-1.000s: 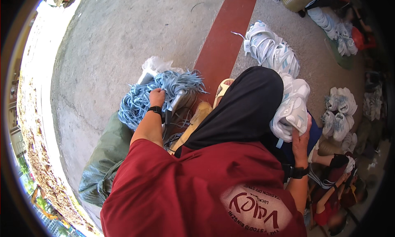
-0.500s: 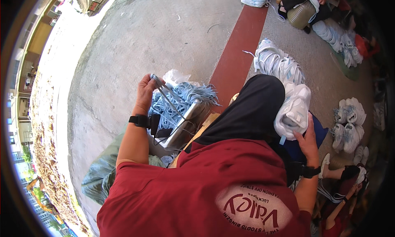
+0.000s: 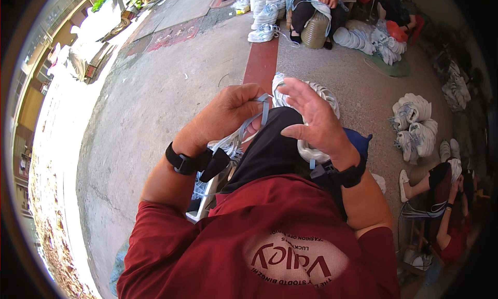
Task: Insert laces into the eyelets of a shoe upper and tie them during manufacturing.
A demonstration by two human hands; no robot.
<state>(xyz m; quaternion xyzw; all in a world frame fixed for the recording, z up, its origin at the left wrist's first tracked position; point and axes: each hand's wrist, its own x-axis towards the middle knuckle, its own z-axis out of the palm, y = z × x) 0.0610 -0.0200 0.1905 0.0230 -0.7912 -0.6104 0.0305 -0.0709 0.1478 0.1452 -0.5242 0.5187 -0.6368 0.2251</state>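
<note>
Over my dark trouser leg, my left hand [image 3: 231,112] pinches a light blue shoelace [image 3: 265,111], doubled so that its strands hang down below the fingers. My right hand [image 3: 314,117] is raised just to the right of it, fingers stretched and apart, holding nothing. Behind and below that hand, a white shoe [image 3: 311,153] with a small blue tab shows in part beside my thigh. More white shoes [image 3: 328,96] sit in a row beyond my knee, partly covered by the right hand. Under my left wrist, a white container [image 3: 201,208] with blue laces is mostly hidden by my arm.
Pairs of white shoes [image 3: 415,125] stand on the floor at the right. Tall shoe stacks [image 3: 267,14] rise at the far end of the red floor stripe [image 3: 261,60]. Co-workers sit at the far right and lower right, one with a ribbed container [image 3: 315,32] between the legs.
My left hand has brought the lace up from the container to over my leg. My right hand has left the white shoe and come up beside it. The view has tilted farther out.
</note>
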